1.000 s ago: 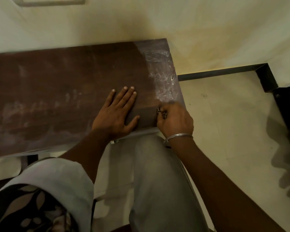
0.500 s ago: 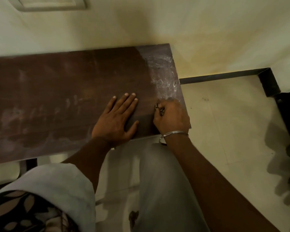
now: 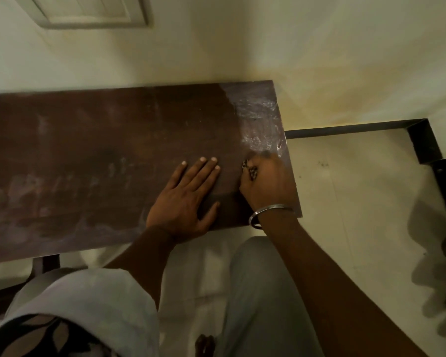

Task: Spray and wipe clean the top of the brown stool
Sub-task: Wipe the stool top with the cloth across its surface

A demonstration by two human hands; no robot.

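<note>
The brown stool [image 3: 101,155] stands against the wall, with whitish residue [image 3: 262,124] on its right end. The right hand [image 3: 267,184], bunched on a barely visible patterned cloth [image 3: 250,169], should press firmly through that patch; the left hand [image 3: 183,202], flat, open and empty, steadies the top.

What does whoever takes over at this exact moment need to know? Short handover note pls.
Left hand: flat, fingers spread, pressing on the brown stool top near its front edge.
Right hand: closed, knuckles up, at the stool's right end; whether it holds a cloth is hidden.
No spray bottle in view.
Done: the middle looks darker and cleaner.
Left: white residue at the far right corner, pale streaks across the left part.
</note>
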